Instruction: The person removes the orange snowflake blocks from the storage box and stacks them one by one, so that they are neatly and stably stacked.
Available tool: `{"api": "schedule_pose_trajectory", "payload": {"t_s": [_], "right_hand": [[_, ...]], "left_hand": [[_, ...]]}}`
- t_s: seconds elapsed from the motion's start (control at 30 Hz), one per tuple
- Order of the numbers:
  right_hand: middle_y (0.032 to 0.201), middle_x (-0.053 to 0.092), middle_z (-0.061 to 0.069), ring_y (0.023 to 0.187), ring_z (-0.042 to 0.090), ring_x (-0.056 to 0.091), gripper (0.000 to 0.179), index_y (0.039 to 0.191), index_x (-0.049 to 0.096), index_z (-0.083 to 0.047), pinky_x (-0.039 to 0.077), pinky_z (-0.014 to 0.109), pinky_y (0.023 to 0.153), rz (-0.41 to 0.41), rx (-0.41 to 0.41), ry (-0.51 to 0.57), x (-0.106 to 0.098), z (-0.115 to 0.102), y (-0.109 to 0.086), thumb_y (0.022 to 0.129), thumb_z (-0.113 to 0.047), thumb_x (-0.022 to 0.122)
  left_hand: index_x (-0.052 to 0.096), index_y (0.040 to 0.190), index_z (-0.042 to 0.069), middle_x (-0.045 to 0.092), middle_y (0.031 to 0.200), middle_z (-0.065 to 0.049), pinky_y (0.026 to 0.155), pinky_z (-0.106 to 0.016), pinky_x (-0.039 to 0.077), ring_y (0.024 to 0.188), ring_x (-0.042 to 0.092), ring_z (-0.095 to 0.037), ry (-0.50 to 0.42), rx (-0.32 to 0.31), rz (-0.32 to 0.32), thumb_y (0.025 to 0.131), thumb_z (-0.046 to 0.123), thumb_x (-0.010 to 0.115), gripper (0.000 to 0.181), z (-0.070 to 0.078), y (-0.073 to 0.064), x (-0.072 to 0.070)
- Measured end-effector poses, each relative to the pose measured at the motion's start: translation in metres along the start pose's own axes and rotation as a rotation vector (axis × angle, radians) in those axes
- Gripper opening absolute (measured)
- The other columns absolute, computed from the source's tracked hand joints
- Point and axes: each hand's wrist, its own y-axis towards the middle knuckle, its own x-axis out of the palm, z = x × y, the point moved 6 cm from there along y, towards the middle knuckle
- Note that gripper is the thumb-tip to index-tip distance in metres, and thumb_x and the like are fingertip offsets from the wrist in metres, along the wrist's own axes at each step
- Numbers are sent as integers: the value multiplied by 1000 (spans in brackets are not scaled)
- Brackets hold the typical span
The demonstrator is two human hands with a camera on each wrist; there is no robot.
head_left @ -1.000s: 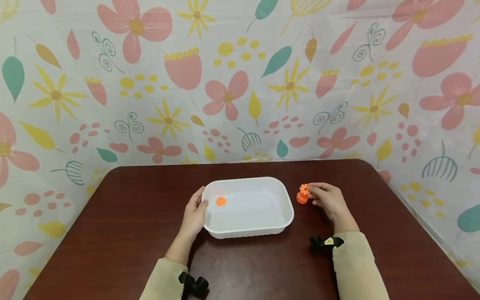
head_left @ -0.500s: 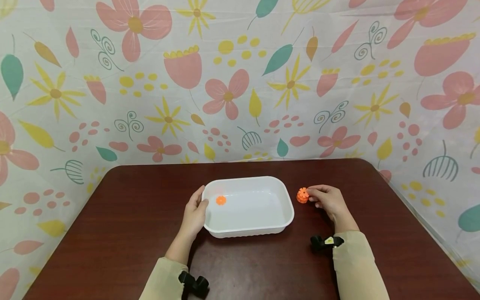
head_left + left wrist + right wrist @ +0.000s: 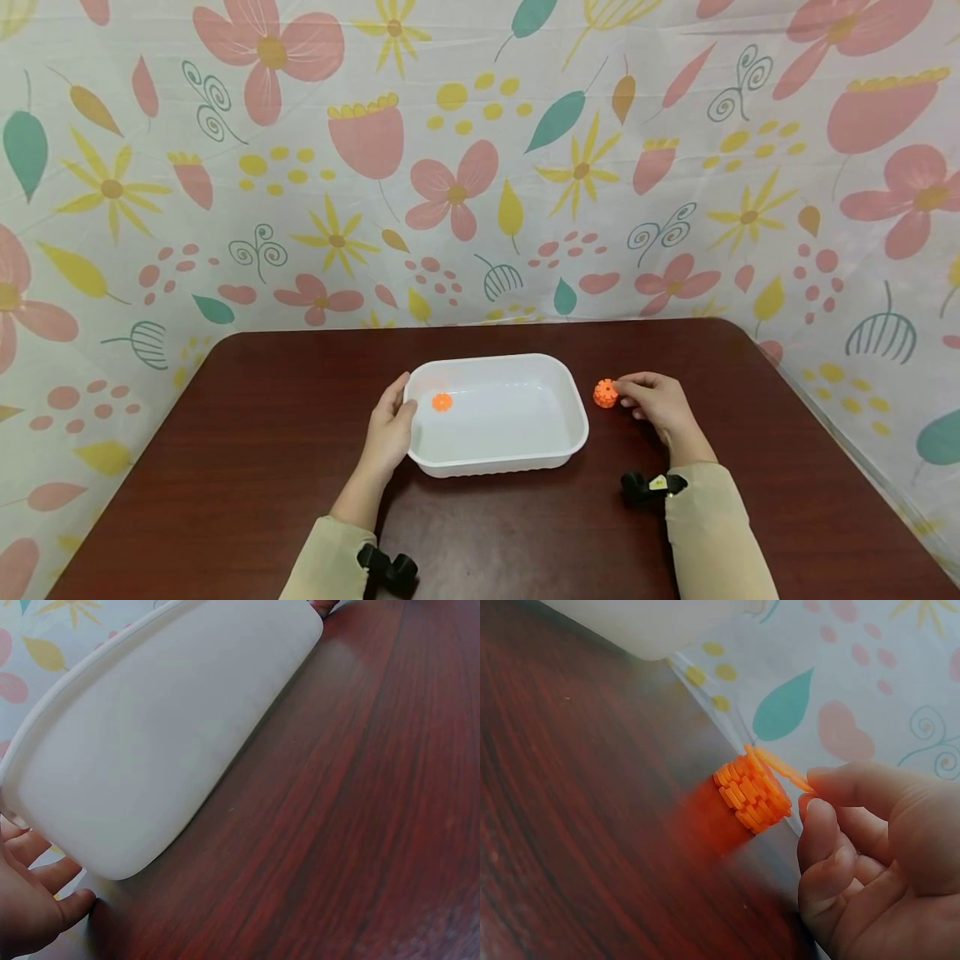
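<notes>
Between its thumb and index finger my right hand [image 3: 657, 402] pinches a thin orange notched disc [image 3: 784, 769] by its edge. That disc leans at a slant on top of a short stack of similar orange discs [image 3: 750, 796], its far edge meeting the stack, which stands on the table to the right of a white plastic tray [image 3: 498, 463]. My left hand [image 3: 390, 429] grips the tray's left end, thumb over the rim and the other fingers along the outside. Inside the tray, near that thumb, lies a single orange disc [image 3: 442, 402].
The dark reddish-brown wooden table [image 3: 517, 533] carries the tray and the stack. Behind it hangs a white cloth [image 3: 465, 250] printed with flowers and leaves. A black camera mount sits on each wrist, over beige sleeves [image 3: 716, 525].
The pinched disc has come down from above the stack onto its top, my right hand lowering slightly with it. The left hand and the tray have stayed where they were.
</notes>
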Motion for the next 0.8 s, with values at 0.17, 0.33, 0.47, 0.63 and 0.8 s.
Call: {"api": "schedule_pose_trajectory", "payload": {"t_s": [0.17,0.33,0.47,0.63,0.8], "right_hand": [[76,63,-10,65,4,59,33,106,65,0,51,23,56,11,-7,-25,-1,0,0,86,-27,69],[72,64,-10,64,4,58,27,101,66,-4,51,23,56,27,6,-15,-2,1,1,87,-28,67],[72,64,-12,65,3,59,24,100,66,-7,52,23,56,39,10,-4,-3,1,3,88,-29,65],[81,67,-10,68,3,61,28,106,66,-7,53,23,59,33,1,37,-4,-1,3,91,-29,62],[90,68,-7,71,3,63,27,108,65,-8,54,22,61,19,-9,76,-3,-4,0,92,-30,61]], "left_hand": [[35,146,10,38,148,-17,104,-49,39,132,41,-30,5,-3,2,98,11,41,49,0,0,0],[35,146,10,38,148,-17,103,-49,40,130,43,-30,6,-3,5,98,11,41,49,0,0,-1],[34,146,10,39,148,-17,102,-49,41,129,44,-30,6,1,2,98,12,41,49,1,0,-1],[34,147,10,39,148,-17,102,-49,41,129,44,-31,4,2,-3,98,13,40,49,1,0,-1],[34,146,10,41,147,-17,102,-49,42,129,45,-31,3,1,-2,98,13,41,49,-1,0,0]]}}
